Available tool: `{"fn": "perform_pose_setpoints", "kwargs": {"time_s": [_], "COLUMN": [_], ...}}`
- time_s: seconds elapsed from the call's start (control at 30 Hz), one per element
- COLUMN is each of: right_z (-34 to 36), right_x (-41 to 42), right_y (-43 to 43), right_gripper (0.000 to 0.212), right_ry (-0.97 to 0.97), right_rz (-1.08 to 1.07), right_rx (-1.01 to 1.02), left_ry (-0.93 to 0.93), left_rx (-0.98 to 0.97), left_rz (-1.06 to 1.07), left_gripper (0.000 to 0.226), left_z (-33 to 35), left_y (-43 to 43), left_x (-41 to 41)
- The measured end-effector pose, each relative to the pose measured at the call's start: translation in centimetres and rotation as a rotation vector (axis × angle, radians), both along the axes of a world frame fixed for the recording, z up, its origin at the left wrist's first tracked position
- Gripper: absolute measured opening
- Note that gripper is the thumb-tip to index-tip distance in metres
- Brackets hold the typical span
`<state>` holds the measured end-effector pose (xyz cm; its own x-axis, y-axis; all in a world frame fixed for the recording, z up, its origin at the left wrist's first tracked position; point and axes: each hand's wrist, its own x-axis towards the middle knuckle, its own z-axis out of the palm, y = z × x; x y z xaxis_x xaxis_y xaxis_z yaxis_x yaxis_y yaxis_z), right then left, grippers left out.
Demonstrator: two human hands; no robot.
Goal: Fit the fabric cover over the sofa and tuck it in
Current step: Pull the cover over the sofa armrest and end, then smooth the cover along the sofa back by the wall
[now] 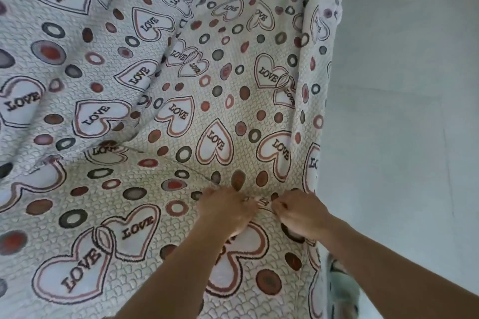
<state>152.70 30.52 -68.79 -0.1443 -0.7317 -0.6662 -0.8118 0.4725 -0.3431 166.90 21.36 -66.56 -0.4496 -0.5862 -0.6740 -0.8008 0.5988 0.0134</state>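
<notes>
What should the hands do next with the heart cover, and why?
Probably push the bunched cloth deeper into the crease. The left hand and right hand grip the cover there with curled fingers, side by side, and a loose fold runs leftward from them, so the tuck looks unfinished.

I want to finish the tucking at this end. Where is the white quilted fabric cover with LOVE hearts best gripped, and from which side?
Pinch the white quilted fabric cover at the crease near its right edge, coming from the front. Folds run into that spot, so slack probably gathers there; the left hand and right hand pinch it there.
</notes>
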Motion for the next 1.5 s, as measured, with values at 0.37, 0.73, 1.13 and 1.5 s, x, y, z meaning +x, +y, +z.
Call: {"fn": "perform_pose_setpoints", "kwargs": {"time_s": [0.37, 0.73, 1.13, 1.5], "right_z": [2.1, 4.2, 3.3, 7.3], "right_x": [-5.5, -9.3, -4.3, 0.3], "right_y": [-2.5, -8.3, -25.1, -40.0], "right_gripper": [0.047, 0.043, 0.032, 0.034], "right_ry": [-0.356, -0.388, -0.438, -0.692], "right_rz": [0.033, 0.039, 0.102, -0.085], "right_rx": [0.063, 0.045, 0.015, -0.013], "left_ry": [0.065, 0.347, 0.901, 1.788], "left_rx": [0.044, 0.200, 0.240, 0.077], "left_rz": [0.261, 0.982, 1.814, 2.215], "left_gripper": [0.044, 0.033, 0.023, 0.043], "left_z": [-0.5, 0.6, 0.1, 7.0], "left_y": [0.9, -0.9, -12.3, -25.0], "left_x": [-1.1, -3.8, -0.4, 6.8]}}
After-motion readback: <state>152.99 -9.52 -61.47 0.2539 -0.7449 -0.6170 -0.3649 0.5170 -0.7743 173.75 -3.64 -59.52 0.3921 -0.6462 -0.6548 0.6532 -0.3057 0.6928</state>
